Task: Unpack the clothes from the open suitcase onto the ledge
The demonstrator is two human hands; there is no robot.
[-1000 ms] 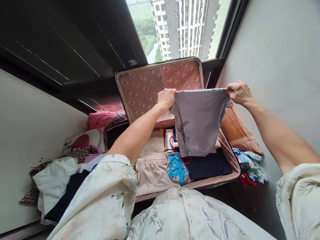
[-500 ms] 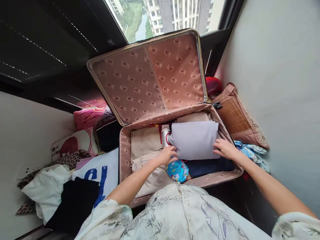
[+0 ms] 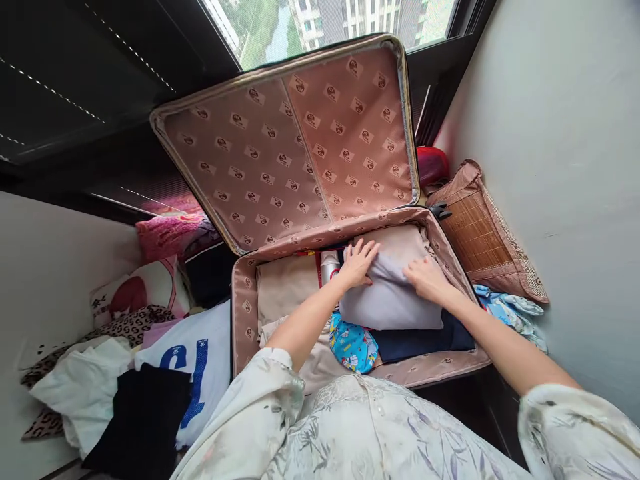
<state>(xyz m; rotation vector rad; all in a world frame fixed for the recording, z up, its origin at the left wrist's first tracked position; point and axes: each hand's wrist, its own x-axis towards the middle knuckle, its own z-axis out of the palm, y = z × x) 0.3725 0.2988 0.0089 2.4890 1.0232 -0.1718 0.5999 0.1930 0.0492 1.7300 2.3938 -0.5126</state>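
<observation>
left hand (image 3: pixel 357 262) pressing grey cloth (image 3: pixel 393 303), fingers spread flat | right hand (image 3: pixel 424 277) lying on it, fingers apart | suitcase (image 3: pixel 245 313) lying open

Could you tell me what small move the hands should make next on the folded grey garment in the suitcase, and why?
Probably smooth it flat toward the near edge. The left hand and right hand both press the far end of the grey garment, which lies folded in the suitcase on a dark garment, its surface a little humped.
</observation>
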